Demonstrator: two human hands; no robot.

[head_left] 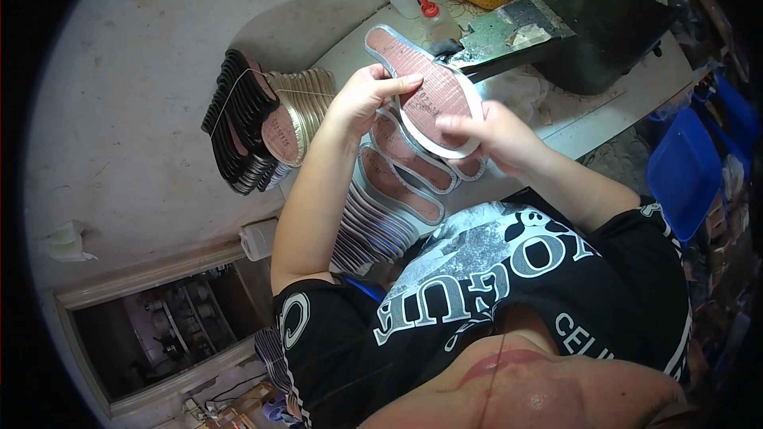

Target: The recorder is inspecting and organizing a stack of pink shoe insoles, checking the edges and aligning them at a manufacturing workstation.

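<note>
Evidently, the pink insole (429, 94) with the white rim was raised between both hands. The left hand (364, 102) pinched its left edge, thumb on top; the right hand (509, 139) gripped its broad lower end, thumb also on top. Just beyond its upper right edge sat a green plate (505, 36), leaving little room that way; whether the two touched, I could not tell. To its right, the white tabletop (596, 111) reached farther before its edge. Below it overlapped loose insoles (391, 183), with a row of stacked insoles (369, 226) farther down; left of it was a tied bundle of dark-edged insoles (230, 127). It partly covered the loose insoles, the fingers beneath it were hidden, and the right hand was blurred.
</note>
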